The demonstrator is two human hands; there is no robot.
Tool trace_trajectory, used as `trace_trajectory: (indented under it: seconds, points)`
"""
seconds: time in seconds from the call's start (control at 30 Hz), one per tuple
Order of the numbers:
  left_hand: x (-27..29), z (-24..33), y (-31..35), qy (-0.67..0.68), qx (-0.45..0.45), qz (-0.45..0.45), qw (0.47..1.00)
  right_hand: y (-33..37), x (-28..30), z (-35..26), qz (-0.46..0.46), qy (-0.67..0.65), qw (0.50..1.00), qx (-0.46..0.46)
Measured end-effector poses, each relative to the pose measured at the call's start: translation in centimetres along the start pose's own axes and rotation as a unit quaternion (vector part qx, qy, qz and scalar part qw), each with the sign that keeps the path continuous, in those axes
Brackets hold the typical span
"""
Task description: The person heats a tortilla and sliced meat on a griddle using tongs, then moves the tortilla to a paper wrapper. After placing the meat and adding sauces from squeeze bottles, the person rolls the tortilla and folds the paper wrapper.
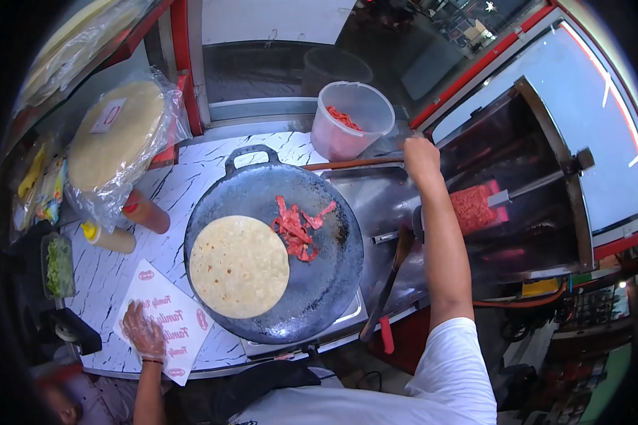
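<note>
My left hand (145, 331), in a clear plastic glove, lies with fingers spread on a white printed wrapping paper (186, 319). To its right, a round griddle pan (319, 294) holds a flat tortilla (239, 267) and a small heap of red meat strips (299, 230). My right hand (422, 159) is closed, beyond the pan's right side, near a translucent tub (361, 106) with red meat shreds inside. A thin brown stick (354, 165) runs from the pan's rim up to that hand. Blur hides what the fingers hold.
A vertical rotisserie with red meat (471, 209) stands right, beside a dark wooden utensil (390, 283). At left are bagged tortillas (124, 134), a red sauce bottle (147, 212), a yellow-capped bottle (110, 237) and a tub of lettuce (60, 265). Another person shows lower left.
</note>
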State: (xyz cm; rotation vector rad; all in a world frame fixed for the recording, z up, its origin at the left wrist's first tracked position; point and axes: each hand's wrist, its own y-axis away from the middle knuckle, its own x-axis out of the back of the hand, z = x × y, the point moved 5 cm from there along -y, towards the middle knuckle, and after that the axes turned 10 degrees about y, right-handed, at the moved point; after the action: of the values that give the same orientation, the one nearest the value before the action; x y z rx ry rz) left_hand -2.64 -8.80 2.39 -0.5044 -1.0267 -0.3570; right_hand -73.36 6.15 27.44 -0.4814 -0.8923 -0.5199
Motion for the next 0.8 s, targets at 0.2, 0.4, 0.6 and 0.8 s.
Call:
trace_trajectory:
  seconds: [0.2,0.4,0.6,0.8]
  points:
    - [0.1,0.1,-0.1,-0.006,0.01,-0.023,1.0,-0.2,-0.7,-0.6,-0.026,0.006,0.999,0.027]
    - [-0.4,-0.1,-0.1,-0.009,0.017,-0.029,0.999,-1.1,-1.1,-1.6,-0.048,0.044,0.997,0.036]
    - [0.0,0.0,-0.3,-0.009,0.019,-0.035,0.999,-2.4,-2.5,-2.6,-0.042,0.029,0.996,0.069]
    - [-0.1,-0.2,-0.4,-0.004,0.017,-0.033,0.999,-4.0,-5.7,-2.5,-0.1,0.042,0.991,0.082]
